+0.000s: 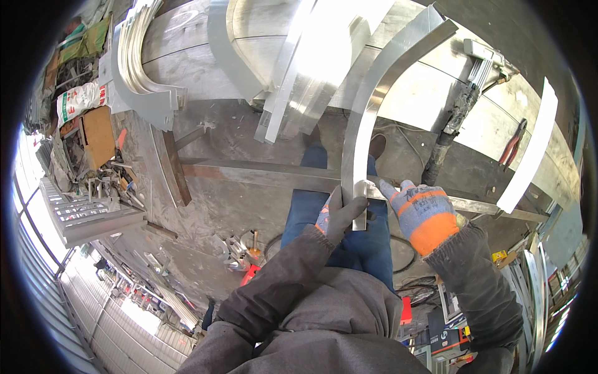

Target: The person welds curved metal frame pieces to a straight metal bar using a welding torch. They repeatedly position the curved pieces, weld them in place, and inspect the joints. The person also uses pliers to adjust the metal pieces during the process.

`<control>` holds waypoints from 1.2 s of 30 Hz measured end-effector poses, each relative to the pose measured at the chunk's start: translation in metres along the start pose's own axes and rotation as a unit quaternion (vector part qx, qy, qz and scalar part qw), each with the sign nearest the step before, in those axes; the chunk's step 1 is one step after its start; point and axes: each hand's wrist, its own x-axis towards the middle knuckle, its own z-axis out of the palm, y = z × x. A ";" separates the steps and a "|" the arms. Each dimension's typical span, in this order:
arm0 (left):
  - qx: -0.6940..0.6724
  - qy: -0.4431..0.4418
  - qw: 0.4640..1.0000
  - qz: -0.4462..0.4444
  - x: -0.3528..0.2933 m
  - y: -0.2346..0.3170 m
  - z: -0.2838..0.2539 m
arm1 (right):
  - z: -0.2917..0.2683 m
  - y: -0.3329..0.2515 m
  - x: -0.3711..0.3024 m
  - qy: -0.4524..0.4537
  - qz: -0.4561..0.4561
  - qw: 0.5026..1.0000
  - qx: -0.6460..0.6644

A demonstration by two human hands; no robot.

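Partly curled right hand (423, 210), left hand (338, 216) closed, gripping curved strip (361, 134)

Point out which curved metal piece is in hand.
The long curved strip gripped near its lower end by the left hand. The stacked curved pieces and single grey curve, further left, have no hand on them.

I make out a dark charcoal jacket (339, 305), creased across the front, with long, loose sleeves (274, 283). Past its right cuff, the right hand (423, 215) wears a grey glove with two orange bands, the one by the wrist wider, plus dark printed marks. Past its left cuff, the left hand (335, 215) shows a darker grey glove with some orange. Beyond the jacket's hem I see blue trousers (302, 215), then a brownish shoe (377, 148).
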 end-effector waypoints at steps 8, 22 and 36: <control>-0.045 0.001 0.999 0.006 -0.008 0.011 0.005 | -0.024 -0.007 0.006 -0.019 -0.017 0.997 -0.071; -0.089 -0.102 0.991 0.008 -0.022 0.023 0.003 | 0.068 0.009 0.010 0.191 -0.077 0.732 0.649; 0.293 -0.103 0.941 0.132 -0.115 0.148 -0.010 | -0.012 0.106 -0.086 0.620 -0.115 0.485 0.606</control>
